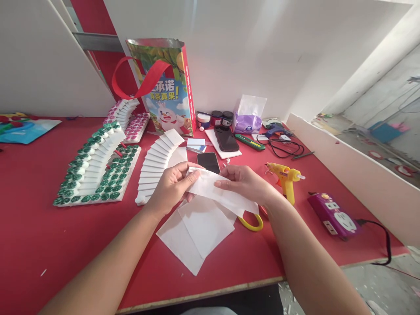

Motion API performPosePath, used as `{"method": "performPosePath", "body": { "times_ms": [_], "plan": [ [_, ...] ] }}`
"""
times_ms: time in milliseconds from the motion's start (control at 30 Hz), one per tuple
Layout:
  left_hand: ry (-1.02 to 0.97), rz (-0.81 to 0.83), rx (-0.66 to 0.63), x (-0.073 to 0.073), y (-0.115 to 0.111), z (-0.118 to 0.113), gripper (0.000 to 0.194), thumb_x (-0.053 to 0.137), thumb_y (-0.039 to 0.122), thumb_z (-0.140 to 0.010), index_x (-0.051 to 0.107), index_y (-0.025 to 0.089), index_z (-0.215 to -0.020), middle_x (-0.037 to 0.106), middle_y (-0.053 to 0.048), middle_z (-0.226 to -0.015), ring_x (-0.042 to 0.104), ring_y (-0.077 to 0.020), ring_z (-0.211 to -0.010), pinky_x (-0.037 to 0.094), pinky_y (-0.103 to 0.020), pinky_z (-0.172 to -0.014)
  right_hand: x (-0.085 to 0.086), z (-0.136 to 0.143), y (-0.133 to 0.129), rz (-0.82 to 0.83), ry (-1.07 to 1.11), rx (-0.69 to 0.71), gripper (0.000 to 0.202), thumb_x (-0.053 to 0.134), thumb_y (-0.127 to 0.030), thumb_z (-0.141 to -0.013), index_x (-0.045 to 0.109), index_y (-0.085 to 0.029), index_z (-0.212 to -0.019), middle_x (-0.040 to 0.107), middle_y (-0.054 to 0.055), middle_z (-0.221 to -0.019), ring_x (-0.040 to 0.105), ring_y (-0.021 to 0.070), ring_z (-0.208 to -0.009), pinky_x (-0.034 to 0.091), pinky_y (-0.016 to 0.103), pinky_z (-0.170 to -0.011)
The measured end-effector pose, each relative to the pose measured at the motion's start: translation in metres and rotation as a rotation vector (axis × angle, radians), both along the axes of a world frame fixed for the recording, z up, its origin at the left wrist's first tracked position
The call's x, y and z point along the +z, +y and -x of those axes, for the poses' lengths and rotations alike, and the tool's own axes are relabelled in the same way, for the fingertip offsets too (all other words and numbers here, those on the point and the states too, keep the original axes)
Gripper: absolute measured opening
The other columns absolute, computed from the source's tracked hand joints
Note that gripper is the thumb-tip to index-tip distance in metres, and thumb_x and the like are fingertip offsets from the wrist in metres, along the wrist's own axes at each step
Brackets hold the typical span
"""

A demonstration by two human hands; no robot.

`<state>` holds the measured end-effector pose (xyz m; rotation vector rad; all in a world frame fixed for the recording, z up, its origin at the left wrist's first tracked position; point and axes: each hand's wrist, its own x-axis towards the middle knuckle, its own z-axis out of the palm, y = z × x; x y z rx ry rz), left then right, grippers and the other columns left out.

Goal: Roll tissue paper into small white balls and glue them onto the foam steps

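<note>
Nearest you: loose sheets [206, 232], flat on table [75, 249]. Above them: folded sheet [204, 185], left end pinched by your left hand [173, 183], middle by your right hand [246, 183]. Step looks like folding; next move seems to need aligned edges. Beyond: phone [208, 161].

The tabletop [36, 175] is plain red. The printed bag [179, 98] combines green foliage, a blue ground, white and yellow lettering and a red side panel. Left of the bag and nearer the viewer, a white stepped model [89, 174] bears green rosettes; just left of the bag, a second model [137, 127] bears pink ones. In front of the bag, the held sheet [204, 186] is plain white. To the bag's right are a purple tissue pack [246, 124], a yellow glue gun [286, 176] and a magenta power strip [333, 216] with white sockets.
</note>
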<state>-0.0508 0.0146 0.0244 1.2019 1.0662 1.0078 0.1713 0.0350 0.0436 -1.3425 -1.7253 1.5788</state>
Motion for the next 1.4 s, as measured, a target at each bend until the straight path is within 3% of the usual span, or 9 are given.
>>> {"method": "performPosePath", "body": {
  "times_ms": [167,300,467,667,867,1033,1133,1267,1400],
  "plan": [
    [0.077,-0.037,-0.082,0.0,-0.005,-0.004,0.036,0.07,0.051,-0.088,0.068,0.015,-0.093,0.057,0.004,-0.056,0.047,-0.0072,-0.039,0.034,-0.02,-0.039,-0.003,0.009,-0.005,-0.025,0.071,0.052,0.043,0.085,-0.052,-0.071,0.066,-0.016,-0.084,0.066,0.001,-0.074,0.057,0.0131,-0.065,0.042,0.024,-0.055],
    [0.026,-0.022,-0.09,0.002,-0.004,-0.006,0.035,0.072,0.05,-0.087,0.064,0.016,-0.09,0.059,0.003,-0.057,0.052,-0.0088,-0.043,0.035,-0.019,-0.04,-0.003,0.012,-0.006,-0.022,0.104,-0.067,0.047,0.08,-0.061,-0.074,0.062,-0.017,-0.073,0.061,-0.001,-0.063,0.052,0.0105,-0.054,0.036,0.023,-0.047],
    [-0.042,0.021,-0.072,0.0,-0.001,-0.007,0.035,0.078,0.044,-0.082,0.062,0.015,-0.095,0.064,0.002,-0.058,0.055,-0.0092,-0.041,0.038,-0.019,-0.041,-0.004,0.01,-0.005,0.162,0.277,-0.127,0.05,0.08,-0.064,-0.073,0.065,-0.017,-0.083,0.072,0.004,-0.073,0.067,0.0193,-0.059,0.051,0.029,-0.052],
    [-0.122,0.037,-0.046,-0.002,-0.001,-0.004,0.042,0.077,0.048,-0.083,0.061,0.015,-0.103,0.065,0.002,-0.058,0.054,-0.0105,-0.037,0.035,-0.02,-0.037,-0.008,0.01,-0.005,0.122,0.308,-0.047,0.043,0.083,-0.049,-0.077,0.067,-0.018,-0.103,0.073,0.003,-0.08,0.067,0.0165,-0.063,0.051,0.026,-0.053],
    [-0.149,-0.103,0.005,-0.004,0.0,-0.005,0.055,0.079,0.041,-0.082,0.056,0.022,-0.128,0.067,0.0,-0.091,0.064,-0.0122,-0.06,0.048,-0.023,-0.048,-0.009,0.01,-0.003,0.023,0.279,-0.116,0.034,0.068,-0.049,-0.09,0.065,-0.016,-0.095,0.069,0.002,-0.078,0.062,0.0131,-0.065,0.045,0.022,-0.056],
    [-0.032,-0.085,0.022,-0.007,0.0,-0.004,0.027,0.079,0.04,-0.082,0.07,0.019,-0.097,0.067,-0.003,-0.097,0.062,-0.0129,-0.076,0.051,-0.024,-0.066,-0.005,0.011,-0.005,-0.062,0.159,-0.028,0.033,0.057,-0.047,-0.095,0.066,-0.015,-0.093,0.062,0.0,-0.077,0.054,0.0109,-0.064,0.039,0.023,-0.056],
    [0.006,-0.126,0.054,-0.006,-0.001,-0.006,0.025,0.08,0.04,-0.081,0.07,0.017,-0.079,0.069,-0.005,-0.1,0.061,-0.0132,-0.08,0.049,-0.024,-0.07,-0.002,0.012,-0.006,-0.126,0.064,0.011,0.036,0.053,-0.048,-0.097,0.066,-0.014,-0.094,0.056,-0.001,-0.075,0.047,0.0097,-0.062,0.034,0.023,-0.055],
    [-0.017,-0.051,0.088,-0.006,-0.002,-0.006,0.031,0.08,0.043,-0.081,0.066,0.017,-0.074,0.063,0.001,-0.072,0.054,-0.0088,-0.062,0.044,-0.02,-0.058,-0.001,0.013,-0.007,-0.173,-0.007,0.133,0.049,0.056,-0.062,-0.092,0.051,-0.018,-0.072,0.035,-0.006,-0.062,0.032,0.0076,-0.056,0.022,0.024,-0.05],
    [-0.083,0.055,0.056,-0.007,-0.001,-0.006,0.039,0.078,0.048,-0.082,0.058,0.017,-0.071,0.053,0.005,-0.055,0.048,-0.0067,-0.046,0.039,-0.018,-0.046,-0.002,0.013,-0.007,-0.15,-0.034,0.215,0.054,0.067,-0.068,-0.083,0.05,-0.018,-0.069,0.035,-0.007,-0.06,0.031,0.0069,-0.054,0.021,0.025,-0.05]
  ]
}}
